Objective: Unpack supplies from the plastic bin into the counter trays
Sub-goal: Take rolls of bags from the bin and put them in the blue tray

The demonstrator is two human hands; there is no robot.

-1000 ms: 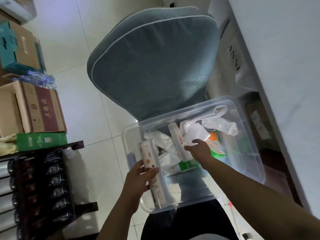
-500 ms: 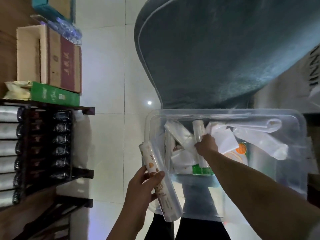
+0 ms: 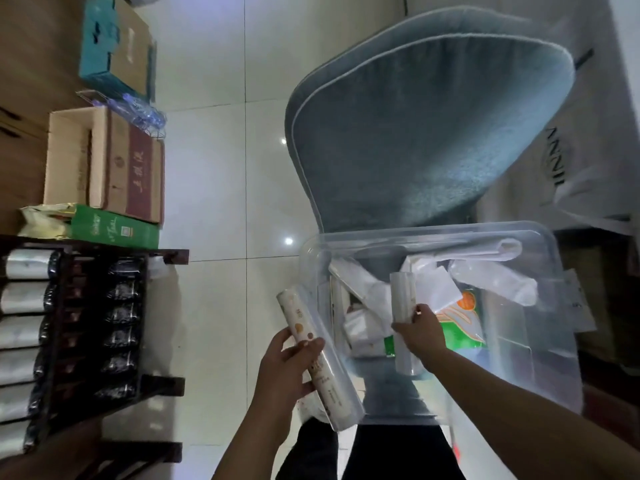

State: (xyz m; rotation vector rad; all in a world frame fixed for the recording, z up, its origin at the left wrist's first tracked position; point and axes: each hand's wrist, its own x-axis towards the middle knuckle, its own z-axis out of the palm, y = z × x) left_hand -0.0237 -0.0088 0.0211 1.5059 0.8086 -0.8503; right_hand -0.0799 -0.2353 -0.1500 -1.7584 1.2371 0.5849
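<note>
A clear plastic bin (image 3: 540, 344) sits on a grey-blue chair in front of me, holding white packets, rolls and a green-and-orange pack (image 3: 462, 323). My left hand (image 3: 285, 368) grips a long printed white roll in clear wrap (image 3: 320, 362), held slantwise just outside the bin's left wall. My right hand (image 3: 420, 334) reaches inside the bin and grips a second, paler roll (image 3: 403, 299), which stands nearly upright with its top end lifted above the other packets. No counter trays are in view.
The grey-blue chair back (image 3: 426, 133) rises behind the bin. On the left a dark wooden rack (image 3: 86, 323) holds rows of silver and black packs, with a green box (image 3: 114, 230) and cardboard boxes (image 3: 104, 164) on top. White tiled floor (image 3: 221, 271) lies between.
My right hand has closed on the pale roll and raised it out of the pile. The left hand kept hold of its printed roll, outside the bin's left wall. The view shifted.
</note>
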